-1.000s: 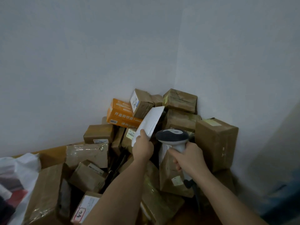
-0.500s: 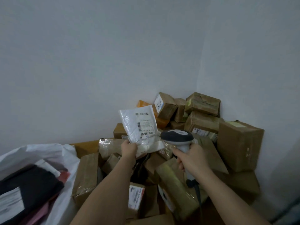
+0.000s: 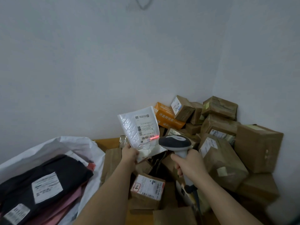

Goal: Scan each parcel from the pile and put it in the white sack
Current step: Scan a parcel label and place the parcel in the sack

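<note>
Left hand (image 3: 129, 154) is pinching a white bubble mailer (image 3: 140, 130) by its bottom corner, held upright over the pile of brown boxes (image 3: 224, 161) in the wall corner. Right hand (image 3: 189, 164) is wrapped round the scanner (image 3: 175, 142) handle, with a red line on the label's barcode. An orange box (image 3: 165, 116) sits right behind the mailer. The white sack (image 3: 68, 147) is off to the left, with a black parcel (image 3: 48, 179) and pink ones in it.

Both forearms bare, no sleeves; left hand (image 3: 129, 154) and right hand (image 3: 189, 164) ungloved, no jewellery.
</note>
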